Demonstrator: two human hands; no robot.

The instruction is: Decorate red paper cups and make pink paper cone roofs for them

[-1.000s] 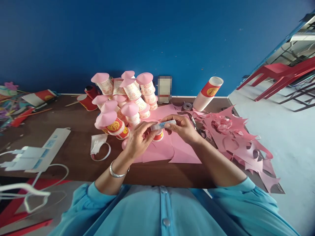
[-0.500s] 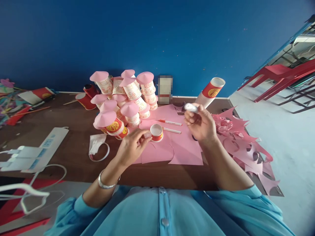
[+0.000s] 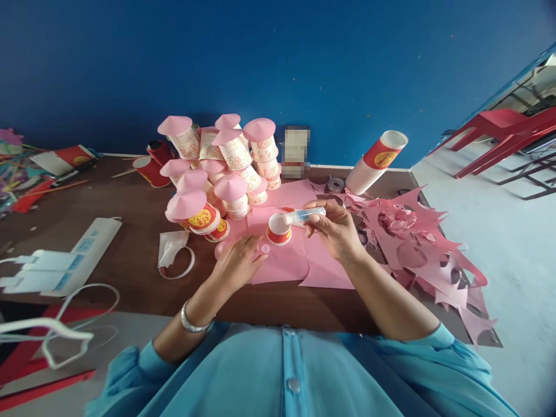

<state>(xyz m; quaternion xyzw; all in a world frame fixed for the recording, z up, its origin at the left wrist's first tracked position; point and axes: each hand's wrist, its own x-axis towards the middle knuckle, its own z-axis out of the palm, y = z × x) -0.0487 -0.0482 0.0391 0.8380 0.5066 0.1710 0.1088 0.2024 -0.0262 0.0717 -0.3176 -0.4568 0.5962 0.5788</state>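
Note:
My right hand [image 3: 333, 230] grips a glue stick [image 3: 304, 215] held level, its tip pointing left over the rim of a small red-and-white paper cup [image 3: 278, 228]. The cup stands upright on pink paper sheets [image 3: 299, 260] in front of me. My left hand [image 3: 240, 260] rests on the pink paper just left of the cup, fingers curled, with a small pink cap [image 3: 264, 249] lying by its fingertips. A silver bangle is on that wrist.
A pile of paper cups topped with pink paper cones [image 3: 217, 168] stands behind the cup. A stack of cups [image 3: 377, 162] lies on its side at back right. Pink paper offcuts [image 3: 417, 243] cover the table's right end. A white power strip [image 3: 65, 260] lies left.
My right hand came down from the back right and brought the uncapped glue stick to the cup's rim. My left hand set the cap down on the pink paper.

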